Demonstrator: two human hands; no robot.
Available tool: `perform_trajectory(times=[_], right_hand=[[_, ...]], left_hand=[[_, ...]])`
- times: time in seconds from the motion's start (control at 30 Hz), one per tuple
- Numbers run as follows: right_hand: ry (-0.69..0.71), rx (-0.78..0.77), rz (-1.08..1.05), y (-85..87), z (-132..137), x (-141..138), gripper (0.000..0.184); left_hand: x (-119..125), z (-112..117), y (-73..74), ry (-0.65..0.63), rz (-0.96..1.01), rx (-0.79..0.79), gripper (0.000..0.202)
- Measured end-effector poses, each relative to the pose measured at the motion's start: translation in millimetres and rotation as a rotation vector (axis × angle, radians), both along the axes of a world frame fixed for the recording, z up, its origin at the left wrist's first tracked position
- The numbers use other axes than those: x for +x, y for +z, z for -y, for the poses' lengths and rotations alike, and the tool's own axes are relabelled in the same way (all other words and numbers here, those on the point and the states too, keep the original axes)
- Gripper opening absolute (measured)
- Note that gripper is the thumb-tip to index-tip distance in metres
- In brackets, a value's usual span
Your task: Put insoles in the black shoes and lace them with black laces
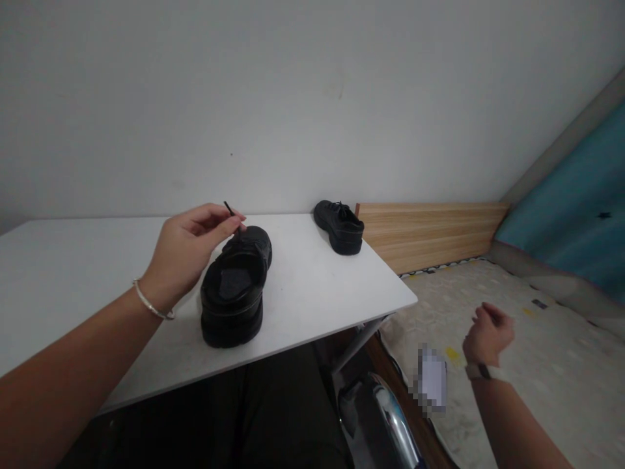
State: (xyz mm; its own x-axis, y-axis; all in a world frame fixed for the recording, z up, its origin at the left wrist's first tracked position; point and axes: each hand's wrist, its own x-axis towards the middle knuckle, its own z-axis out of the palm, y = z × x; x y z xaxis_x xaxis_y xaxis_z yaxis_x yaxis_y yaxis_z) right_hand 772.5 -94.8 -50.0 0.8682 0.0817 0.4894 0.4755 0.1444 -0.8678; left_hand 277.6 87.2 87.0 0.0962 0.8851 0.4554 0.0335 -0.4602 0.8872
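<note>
A black lace-up shoe stands on the white table, its heel towards me and its toe towards the wall. My left hand is over the shoe's front, pinching a black shoelace between thumb and fingers; the lace tip sticks up above them. Out to the right, above the mattress, my right hand is raised with its fingers curled closed. Whether anything is inside that hand is hidden. A second black shoe, with its lace tied in a bow, rests near the table's back right corner.
Beyond the table's right edge are a wooden bed board and a pale mattress. A blurred-out flat object lies on the mattress. A chrome tube curves up below the table, and a blue curtain hangs far right.
</note>
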Motion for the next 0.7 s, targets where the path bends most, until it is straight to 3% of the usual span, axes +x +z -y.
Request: perform_trajectory(times=[0.1,0.17,0.2,0.3,0.37,0.43,0.57,0.7], right_hand=[[0.082,0.122,0.065,57.3,-40.5,-16.9,0.017],[0.275,0.164,0.125,92.4,-63.3,-50.1,0.018],[0.389,0.147,0.158,107.3,-72.9,-71.3,0.018],[0.963,0.009,0.256,139.1,-96.2,-137.3,0.012],[1.292,-0.22,0.293,150.6,-109.3,-171.0,0.011],[1.495,-0.407,0.328,157.3,-121.7,-191.4,0.013],[1.663,-0.579,0.352,163.4,-145.0,-204.8,0.013],[1.75,-0.575,0.394,162.3,-166.6,-216.8,0.013]], left_hand=[[-2.9,-9.0,-5.3,-0.048,0.153,0.028,0.013],[-7.6,-13.1,-8.2,-0.085,0.123,0.023,0.017],[-10.6,-14.1,-9.2,-0.107,0.067,0.017,0.02],[-20.4,-13.8,-10.9,-0.203,-0.191,0.042,0.032],[-26.7,-12.7,-12.3,-0.267,-0.384,0.129,0.035],[-31.4,-12.5,-15.3,-0.284,-0.508,0.226,0.032],[-33.2,-14.8,-24.2,-0.196,-0.527,0.317,0.023],[-27.8,-12.9,-27.0,-0.093,-0.54,0.391,0.021]])
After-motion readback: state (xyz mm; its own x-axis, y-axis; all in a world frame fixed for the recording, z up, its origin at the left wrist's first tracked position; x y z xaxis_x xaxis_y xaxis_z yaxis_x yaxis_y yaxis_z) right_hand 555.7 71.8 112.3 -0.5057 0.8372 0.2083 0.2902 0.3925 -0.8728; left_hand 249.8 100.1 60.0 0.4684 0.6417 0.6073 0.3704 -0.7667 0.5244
